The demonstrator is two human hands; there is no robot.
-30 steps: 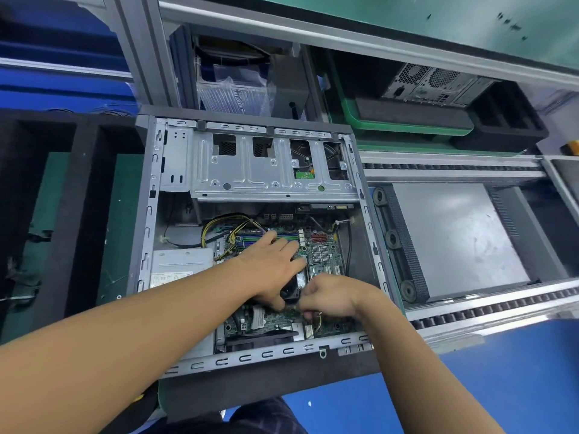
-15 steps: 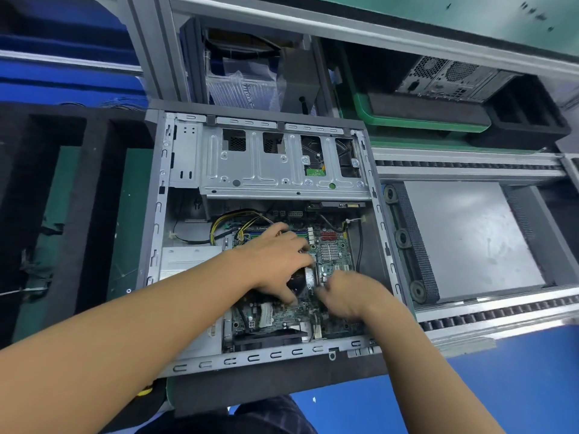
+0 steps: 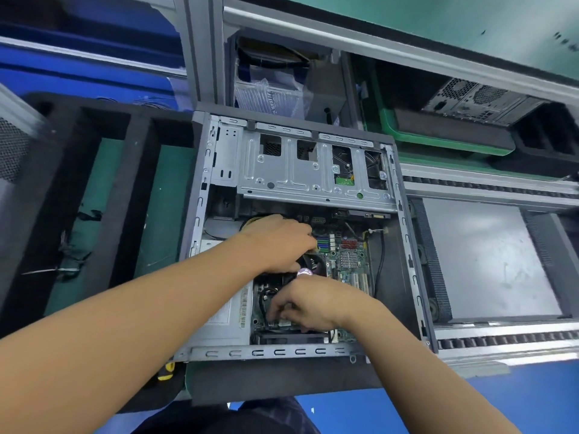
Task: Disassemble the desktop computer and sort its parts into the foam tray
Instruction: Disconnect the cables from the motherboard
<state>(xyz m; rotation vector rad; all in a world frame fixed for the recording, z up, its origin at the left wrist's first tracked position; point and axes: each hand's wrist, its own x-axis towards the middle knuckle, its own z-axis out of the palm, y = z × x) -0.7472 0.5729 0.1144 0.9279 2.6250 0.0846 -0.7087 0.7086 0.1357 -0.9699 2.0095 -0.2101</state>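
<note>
The open desktop computer case lies on its side in the middle, with the green motherboard showing inside. My left hand lies over the black CPU fan cooler, fingers curled round its far edge and thumb at its near side. Closer to me, my right hand reaches low into the case with its fingers curled, pinching at a black cable near the board's front left corner. The fingers hide the exact contact point. The black foam tray with green-floored slots sits to the left of the case.
A silver drive cage spans the case's far half, and a grey power supply fills its near left. A yellow-handled tool lies by the front corner. A grey plate sits on the conveyor at right, and another case rests in a green bin behind.
My right hand has moved from the right of the fan down and left to the board's front corner. My left hand has shifted further back over the cooler.
</note>
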